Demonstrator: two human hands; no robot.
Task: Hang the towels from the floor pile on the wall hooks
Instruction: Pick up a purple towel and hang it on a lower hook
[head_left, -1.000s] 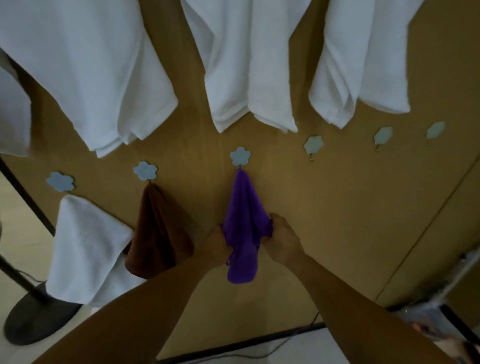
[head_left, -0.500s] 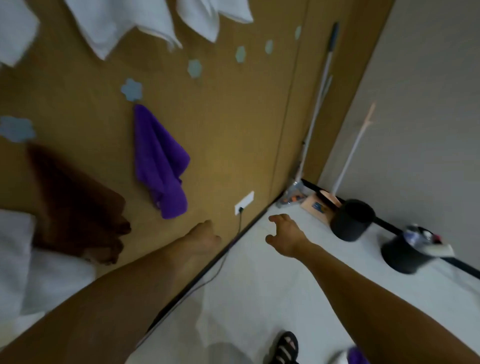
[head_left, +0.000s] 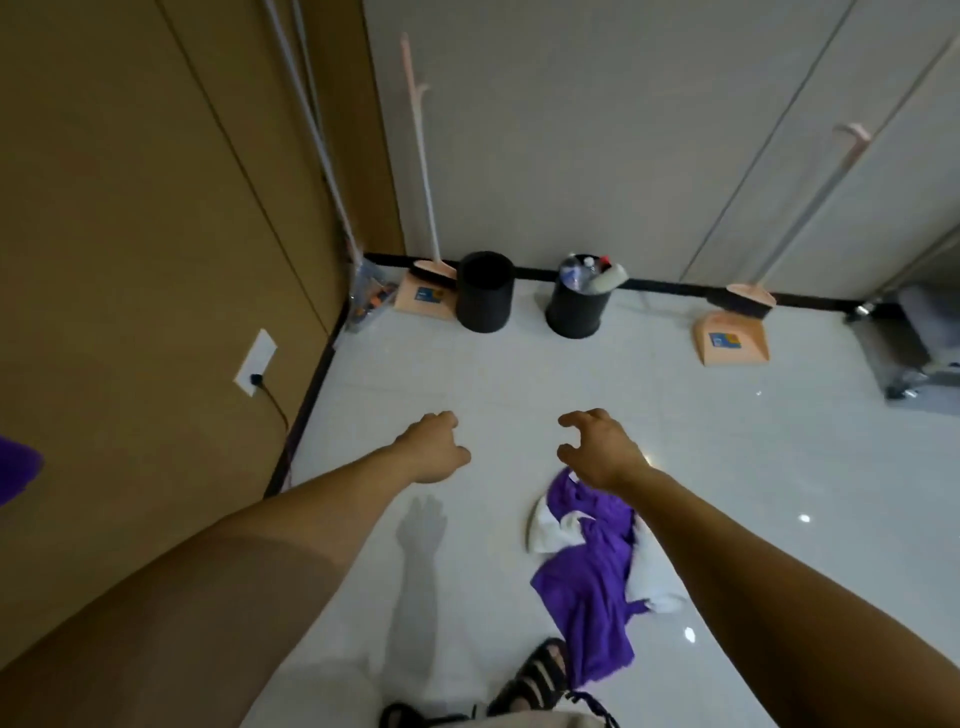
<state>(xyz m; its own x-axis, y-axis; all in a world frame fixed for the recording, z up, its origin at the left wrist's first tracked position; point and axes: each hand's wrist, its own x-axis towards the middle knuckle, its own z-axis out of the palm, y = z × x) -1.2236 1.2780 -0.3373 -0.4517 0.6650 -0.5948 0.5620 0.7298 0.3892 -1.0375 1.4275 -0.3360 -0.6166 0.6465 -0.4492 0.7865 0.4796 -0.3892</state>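
Looking down at the floor (head_left: 519, 384), you have the pile (head_left: 587, 571) of purple and white towels just beneath your right hand (head_left: 602, 454), its long axis running from that wrist back toward your sandal (head_left: 535, 670), so the right is nearer than the left hand (head_left: 434, 449), which hovers apart to the side. Both hands are empty, fingers loosely curled. Your right forearm (head_left: 753, 571) hides the pile's edge, purple buries the white towels, and no hooks show.
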